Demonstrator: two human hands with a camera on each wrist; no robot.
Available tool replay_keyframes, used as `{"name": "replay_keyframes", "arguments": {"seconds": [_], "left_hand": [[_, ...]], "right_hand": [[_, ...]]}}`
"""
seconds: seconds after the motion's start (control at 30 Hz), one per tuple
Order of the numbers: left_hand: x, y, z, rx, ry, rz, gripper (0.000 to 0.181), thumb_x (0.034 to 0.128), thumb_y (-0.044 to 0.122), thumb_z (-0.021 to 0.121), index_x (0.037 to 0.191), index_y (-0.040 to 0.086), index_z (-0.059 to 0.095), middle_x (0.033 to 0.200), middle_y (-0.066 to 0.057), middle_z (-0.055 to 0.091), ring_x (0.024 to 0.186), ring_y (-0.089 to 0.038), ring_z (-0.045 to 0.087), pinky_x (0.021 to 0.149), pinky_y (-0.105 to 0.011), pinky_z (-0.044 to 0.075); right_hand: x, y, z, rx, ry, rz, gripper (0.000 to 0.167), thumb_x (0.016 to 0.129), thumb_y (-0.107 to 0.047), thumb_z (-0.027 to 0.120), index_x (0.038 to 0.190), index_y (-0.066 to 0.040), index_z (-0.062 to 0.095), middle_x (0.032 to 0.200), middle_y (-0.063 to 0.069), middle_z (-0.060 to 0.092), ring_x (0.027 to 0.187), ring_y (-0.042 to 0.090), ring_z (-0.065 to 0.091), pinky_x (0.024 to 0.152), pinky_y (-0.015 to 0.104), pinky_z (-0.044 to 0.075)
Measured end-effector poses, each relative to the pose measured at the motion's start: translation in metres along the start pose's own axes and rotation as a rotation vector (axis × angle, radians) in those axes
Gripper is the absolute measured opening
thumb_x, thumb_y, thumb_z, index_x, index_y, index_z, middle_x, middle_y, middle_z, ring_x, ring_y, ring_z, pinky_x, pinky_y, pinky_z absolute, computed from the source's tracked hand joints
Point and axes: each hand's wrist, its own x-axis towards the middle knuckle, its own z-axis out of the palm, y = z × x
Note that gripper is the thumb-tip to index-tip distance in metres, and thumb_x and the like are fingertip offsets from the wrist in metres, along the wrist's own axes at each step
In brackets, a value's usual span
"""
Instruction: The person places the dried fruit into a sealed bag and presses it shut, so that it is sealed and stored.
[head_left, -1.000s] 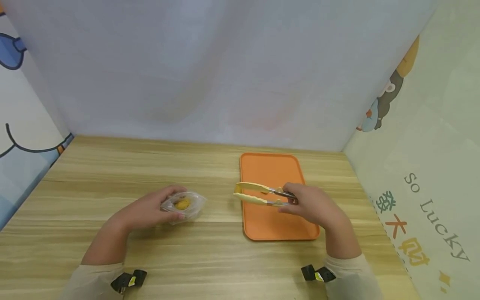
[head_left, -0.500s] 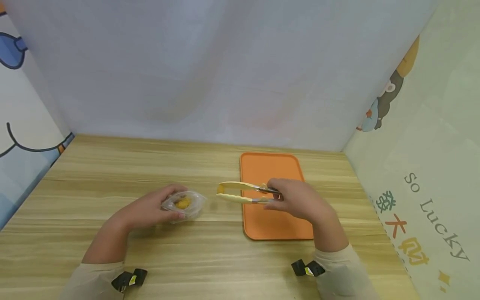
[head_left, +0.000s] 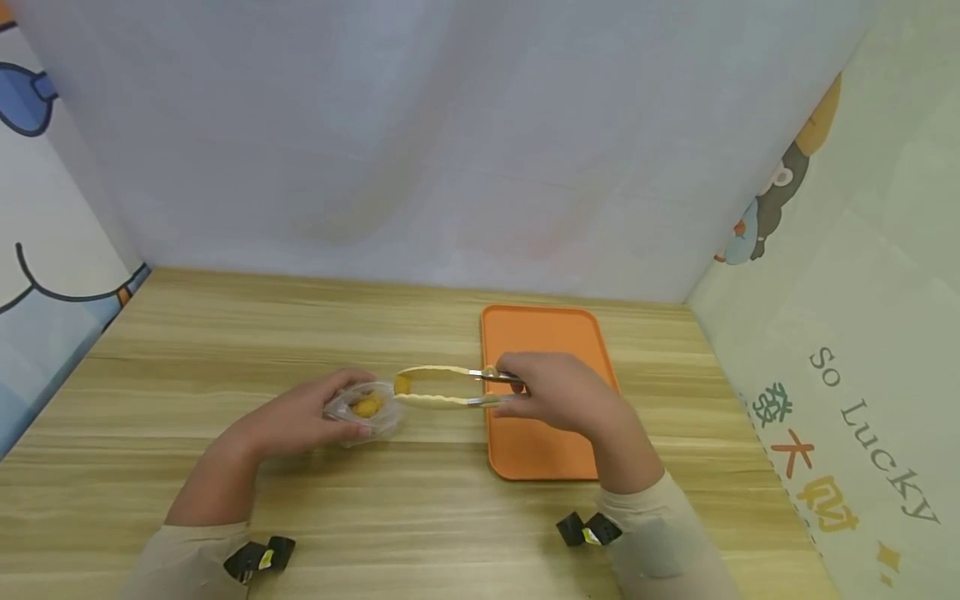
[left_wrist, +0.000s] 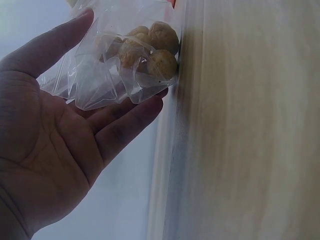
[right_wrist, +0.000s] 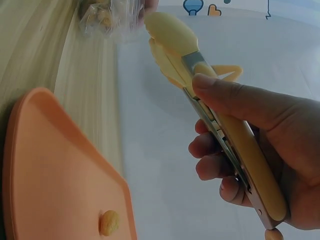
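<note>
My left hand holds a clear plastic bag upright on the table, thumb on one side and fingers on the other. Several round golden-brown balls lie in its bottom, and its mouth gapes. My right hand grips a pair of tongs with cream tips and metal arms. Their tips reach the right edge of the bag's mouth in the head view. A yellow-brown piece shows between the tips; its full shape is hidden.
An orange tray lies on the wooden table beneath and behind my right hand. One golden ball rests on it in the right wrist view. A pale curtain hangs at the back; a printed wall stands right.
My right hand has carried the tongs leftward, from above the tray to the bag's mouth. The left hand and the bag have stayed almost still.
</note>
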Motion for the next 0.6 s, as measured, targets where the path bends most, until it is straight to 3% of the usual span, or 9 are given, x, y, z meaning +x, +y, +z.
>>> {"name": "replay_keyframes", "arguments": {"seconds": [0.6], "left_hand": [[0.000, 0.000, 0.001, 0.006, -0.002, -0.024, 0.074, 0.0855, 0.056, 0.069, 0.146, 0.027, 0.039, 0.133, -0.004, 0.055, 0.110, -0.023, 0.057, 0.087, -0.046, 0.047]], "right_hand": [[0.019, -0.016, 0.003, 0.010, -0.028, -0.008, 0.036, 0.084, -0.044, 0.076, 0.086, -0.022, 0.047, 0.082, -0.012, 0.055, 0.070, 0.007, 0.052, 0.065, 0.027, 0.043]]}}
